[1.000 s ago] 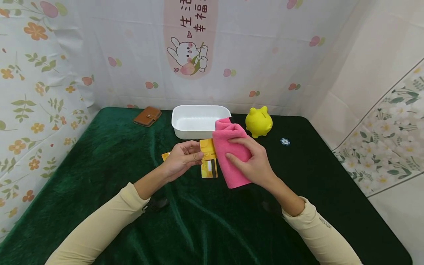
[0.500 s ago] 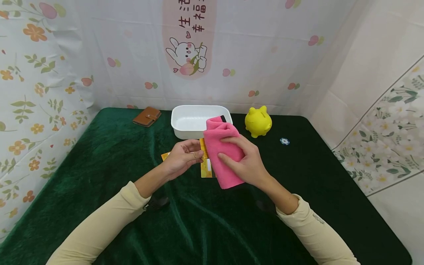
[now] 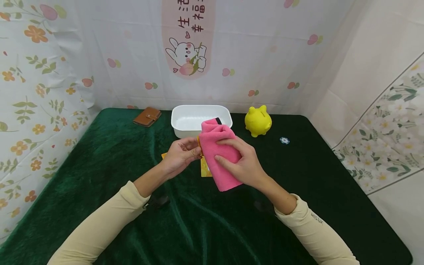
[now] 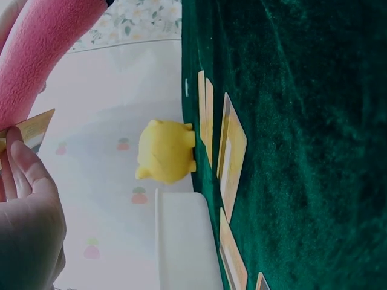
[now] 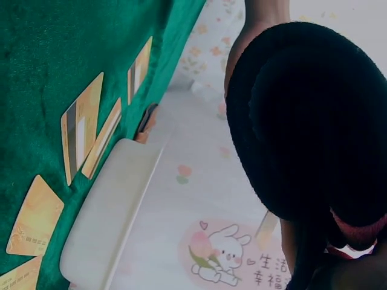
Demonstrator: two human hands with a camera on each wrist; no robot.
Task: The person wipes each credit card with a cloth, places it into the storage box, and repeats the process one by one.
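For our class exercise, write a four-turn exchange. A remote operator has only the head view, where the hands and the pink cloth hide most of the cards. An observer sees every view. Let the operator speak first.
Operator: Around the left hand and the pink cloth in the right hand, I make out only bits of the yellow cards lying down. How many are there?
Observer: The right wrist view shows five on the green tablecloth.
Operator: Do those all lie with the same side up?
Observer: No. In that view one card shows a dark stripe, while another card shows no stripe, only a row of small characters.
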